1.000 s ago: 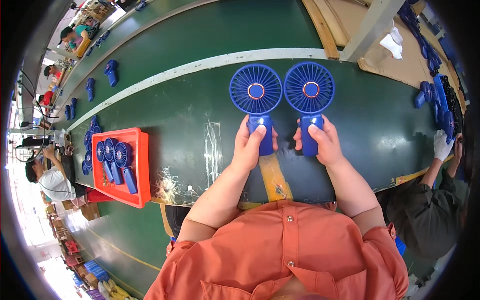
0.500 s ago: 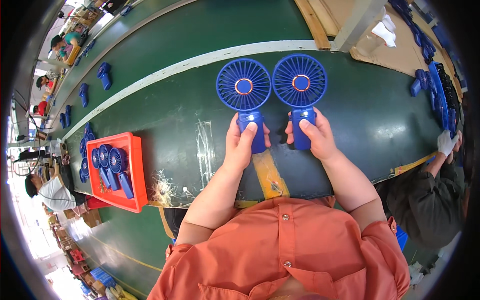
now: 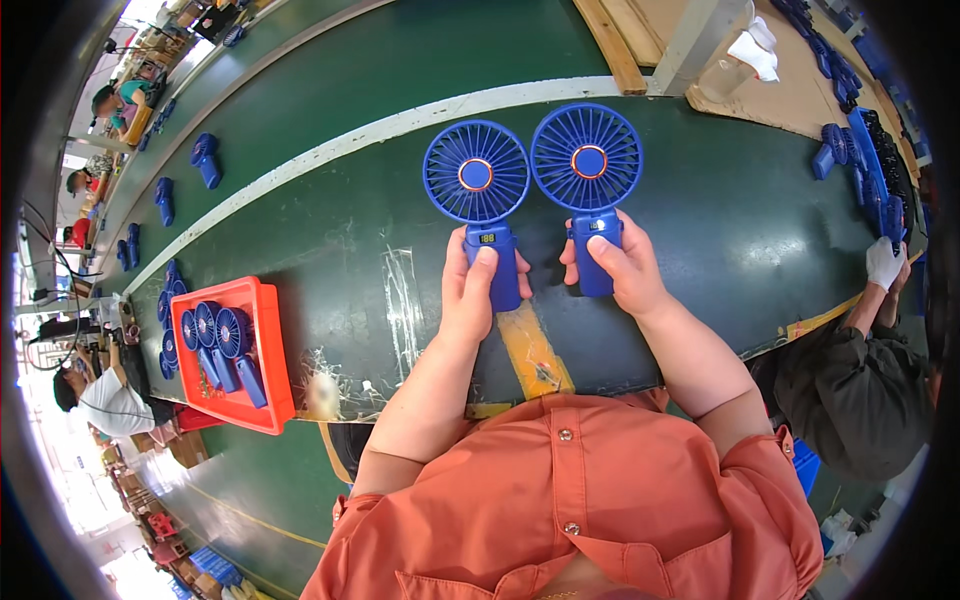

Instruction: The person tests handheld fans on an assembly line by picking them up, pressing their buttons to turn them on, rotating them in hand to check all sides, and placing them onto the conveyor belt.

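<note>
Two blue handheld fans stand side by side above the green tabletop, heads up and nearly touching. My left hand [image 3: 476,275] is closed round the handle of the left fan [image 3: 476,172], thumb on its front just below a small lit display. The right fan [image 3: 588,162] is in my right hand [image 3: 625,262], the thumb pressed on its front near a lit display that it partly covers. Separate blades cannot be made out behind the grilles.
A red tray [image 3: 270,345] with several blue fans sits at the table's left edge. More fans [image 3: 206,160] lie on the belt beyond a white rail [image 3: 400,125]. At right, a co-worker's gloved hand [image 3: 884,263] is by a blue bin [image 3: 872,180]. Yellow tape [image 3: 535,350] marks the table before me.
Both fans have shifted slightly left. My left thumb has moved off the left fan's display, which now shows lit. At right, the co-worker's hand has moved a little toward the bin.
</note>
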A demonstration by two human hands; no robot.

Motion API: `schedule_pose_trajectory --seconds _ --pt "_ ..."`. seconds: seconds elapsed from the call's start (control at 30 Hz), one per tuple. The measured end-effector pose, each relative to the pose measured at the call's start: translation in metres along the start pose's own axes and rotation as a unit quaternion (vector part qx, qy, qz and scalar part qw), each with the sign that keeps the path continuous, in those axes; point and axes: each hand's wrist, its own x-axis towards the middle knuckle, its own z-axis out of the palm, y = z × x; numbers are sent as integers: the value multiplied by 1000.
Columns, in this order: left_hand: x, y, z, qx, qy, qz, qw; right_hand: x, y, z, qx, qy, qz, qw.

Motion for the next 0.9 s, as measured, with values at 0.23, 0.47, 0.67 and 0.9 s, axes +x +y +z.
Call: schedule_pose_trajectory --seconds 0.23,0.47,0.67,0.9 --pt "4 1 4 -135 35 -55 989 -1 2 2 -11 5 -27 1000" --pt "7 -11 -9 -272 -87 -163 944 -3 4 7 -88 -12 -98 991" --pt "6 -6 2 -292 -95 -212 928 -13 13 19 -81 -39 -90 992" --pt "7 -9 0 -320 -159 -246 901 -10 11 21 -69 -60 -73 993"
